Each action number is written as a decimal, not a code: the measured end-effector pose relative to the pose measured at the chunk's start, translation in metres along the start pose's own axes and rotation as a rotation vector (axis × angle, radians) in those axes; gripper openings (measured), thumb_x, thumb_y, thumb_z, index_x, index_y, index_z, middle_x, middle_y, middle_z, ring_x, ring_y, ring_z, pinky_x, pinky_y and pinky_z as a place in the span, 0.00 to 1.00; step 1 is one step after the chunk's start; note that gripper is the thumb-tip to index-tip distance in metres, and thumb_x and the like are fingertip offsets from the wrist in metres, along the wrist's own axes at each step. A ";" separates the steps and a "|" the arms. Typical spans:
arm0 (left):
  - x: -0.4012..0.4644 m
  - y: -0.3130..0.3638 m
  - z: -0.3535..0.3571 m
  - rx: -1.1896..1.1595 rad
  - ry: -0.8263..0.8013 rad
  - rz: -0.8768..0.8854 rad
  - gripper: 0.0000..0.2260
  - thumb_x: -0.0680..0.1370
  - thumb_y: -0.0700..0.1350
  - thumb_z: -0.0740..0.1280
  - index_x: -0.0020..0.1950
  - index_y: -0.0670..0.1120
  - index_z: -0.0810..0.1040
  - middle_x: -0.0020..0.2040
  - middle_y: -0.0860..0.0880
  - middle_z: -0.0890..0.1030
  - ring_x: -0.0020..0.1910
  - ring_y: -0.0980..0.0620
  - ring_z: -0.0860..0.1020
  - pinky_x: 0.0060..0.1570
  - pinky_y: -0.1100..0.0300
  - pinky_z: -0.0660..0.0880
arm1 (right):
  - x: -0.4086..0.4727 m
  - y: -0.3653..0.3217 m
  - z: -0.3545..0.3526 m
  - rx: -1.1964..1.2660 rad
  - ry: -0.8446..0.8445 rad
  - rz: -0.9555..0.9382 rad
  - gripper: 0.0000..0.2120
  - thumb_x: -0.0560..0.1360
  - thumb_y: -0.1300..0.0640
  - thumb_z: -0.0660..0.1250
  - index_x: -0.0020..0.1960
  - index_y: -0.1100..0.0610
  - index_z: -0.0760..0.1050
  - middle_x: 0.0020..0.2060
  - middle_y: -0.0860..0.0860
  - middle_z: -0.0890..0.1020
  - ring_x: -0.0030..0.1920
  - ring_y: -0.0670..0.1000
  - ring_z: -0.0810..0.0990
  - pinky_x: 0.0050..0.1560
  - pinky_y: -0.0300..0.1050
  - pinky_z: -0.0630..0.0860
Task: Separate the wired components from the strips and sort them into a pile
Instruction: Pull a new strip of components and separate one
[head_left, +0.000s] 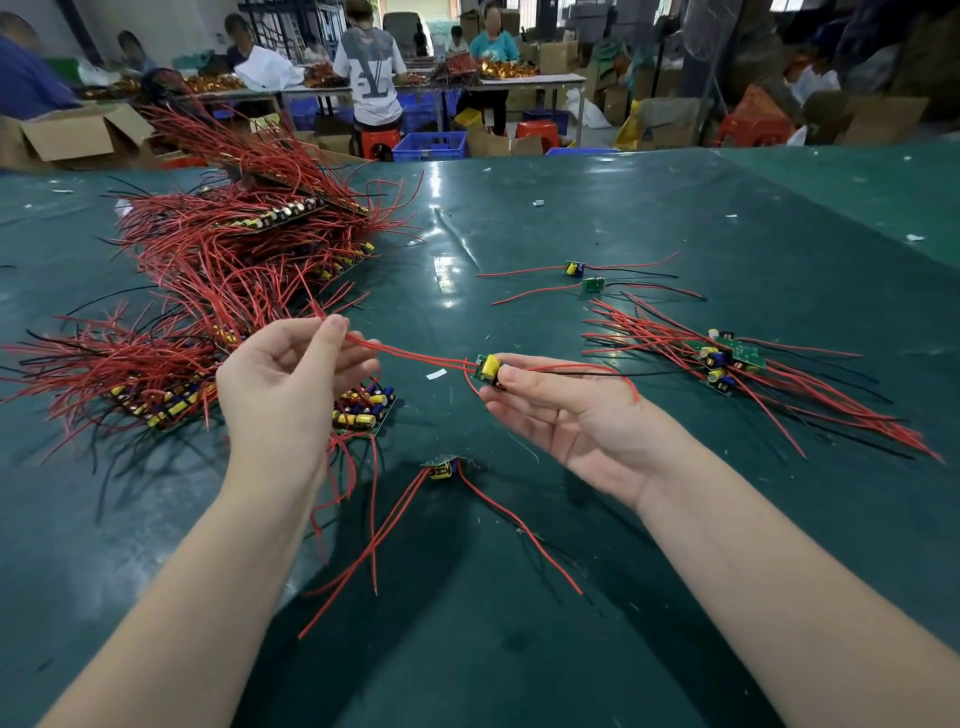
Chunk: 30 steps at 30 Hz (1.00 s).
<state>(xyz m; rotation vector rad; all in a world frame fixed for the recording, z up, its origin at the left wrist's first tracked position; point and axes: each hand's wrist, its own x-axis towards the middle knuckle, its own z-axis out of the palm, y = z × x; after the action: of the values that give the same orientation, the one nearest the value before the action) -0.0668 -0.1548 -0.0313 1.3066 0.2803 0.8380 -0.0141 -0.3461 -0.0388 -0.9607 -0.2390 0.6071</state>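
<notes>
Only one readable mark: large grey letters "LV", overlapped as a monogram, printed across the back of a white short-sleeved T-shirt (370, 78) worn by a person standing at the far long worktable. No legible print on the small green circuit boards, the yellow-wrapped parts, the brown cardboard boxes or the blue plastic crates; anything there too small or blurred to read.

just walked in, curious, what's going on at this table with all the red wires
A person is pulling small wired boards off strips. The right hand pinches one separated board, while the left hand pinches its red wires. A sorted pile lies at right, and strips still to do are heaped at left on the green table.
</notes>
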 end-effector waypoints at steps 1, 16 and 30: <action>0.000 0.000 -0.001 0.026 -0.002 0.022 0.06 0.78 0.36 0.66 0.41 0.40 0.78 0.30 0.51 0.82 0.33 0.54 0.83 0.35 0.65 0.79 | 0.000 0.000 0.000 0.007 -0.007 0.008 0.08 0.63 0.65 0.72 0.42 0.63 0.85 0.41 0.57 0.86 0.42 0.53 0.86 0.42 0.39 0.81; 0.003 0.007 0.003 -0.535 0.008 -0.528 0.05 0.77 0.38 0.66 0.42 0.40 0.77 0.34 0.49 0.80 0.32 0.58 0.81 0.31 0.73 0.75 | 0.001 0.002 -0.001 -0.021 -0.007 0.007 0.08 0.63 0.65 0.72 0.42 0.63 0.85 0.40 0.57 0.86 0.41 0.53 0.85 0.42 0.39 0.81; -0.004 -0.001 0.003 -0.287 -0.153 -0.249 0.06 0.79 0.41 0.64 0.48 0.42 0.80 0.41 0.49 0.84 0.44 0.53 0.83 0.43 0.66 0.78 | 0.004 0.006 -0.002 0.067 0.090 -0.028 0.07 0.62 0.65 0.72 0.39 0.62 0.85 0.39 0.56 0.86 0.40 0.52 0.86 0.41 0.39 0.81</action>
<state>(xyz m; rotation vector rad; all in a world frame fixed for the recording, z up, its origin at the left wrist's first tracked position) -0.0668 -0.1598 -0.0321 1.0355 0.1881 0.5418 -0.0124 -0.3430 -0.0448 -0.9165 -0.1507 0.5414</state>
